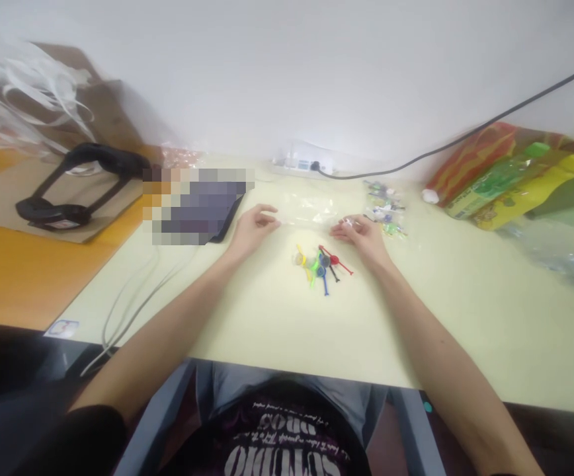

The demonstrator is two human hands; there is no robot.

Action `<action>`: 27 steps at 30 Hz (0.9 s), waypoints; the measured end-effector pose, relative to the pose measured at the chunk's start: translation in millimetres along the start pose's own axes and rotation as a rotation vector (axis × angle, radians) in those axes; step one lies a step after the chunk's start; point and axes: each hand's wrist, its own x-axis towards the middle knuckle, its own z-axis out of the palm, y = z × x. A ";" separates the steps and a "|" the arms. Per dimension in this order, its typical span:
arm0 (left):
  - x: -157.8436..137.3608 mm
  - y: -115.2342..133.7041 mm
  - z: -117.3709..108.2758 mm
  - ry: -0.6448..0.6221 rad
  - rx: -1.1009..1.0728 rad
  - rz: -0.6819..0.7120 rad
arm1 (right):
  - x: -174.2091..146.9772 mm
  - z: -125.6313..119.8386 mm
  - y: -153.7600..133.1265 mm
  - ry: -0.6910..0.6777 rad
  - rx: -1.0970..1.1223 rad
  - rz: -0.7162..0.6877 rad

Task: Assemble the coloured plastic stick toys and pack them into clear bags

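My left hand [257,226] is at the left end of a clear plastic bag [309,208], fingers curved and apart, holding nothing that I can see. At the bag's right end, my right hand [364,235] has its fingers closed around a bit of shiny clear plastic [349,223]; whether this belongs to the bag I cannot tell. Between my hands and nearer to me lies a cluster of small plastic toy pieces with thin limbs, among them a yellow piece [303,260], a blue piece [323,272] and a red piece [335,260].
Several small wrapped pieces [386,208] lie beyond my right hand. A dark tablet-like object [202,208], partly blurred out, is at left, with pale cables [143,297]. Bottles [505,182] stand at right. A power strip [301,160] sits by the wall; a black frame [81,185] is far left.
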 end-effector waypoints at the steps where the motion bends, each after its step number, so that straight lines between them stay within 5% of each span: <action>1: 0.2 -0.5 -0.3 -0.005 0.004 -0.002 | 0.1 0.1 -0.1 0.000 -0.005 0.002; 19: -0.7 -2.1 -1.5 0.024 -0.012 0.020 | -2.4 1.8 -5.4 0.066 -0.047 -0.015; 27: -1.6 0.0 -1.7 0.058 -0.001 0.035 | -2.9 -8.1 -5.8 -0.021 -0.087 0.064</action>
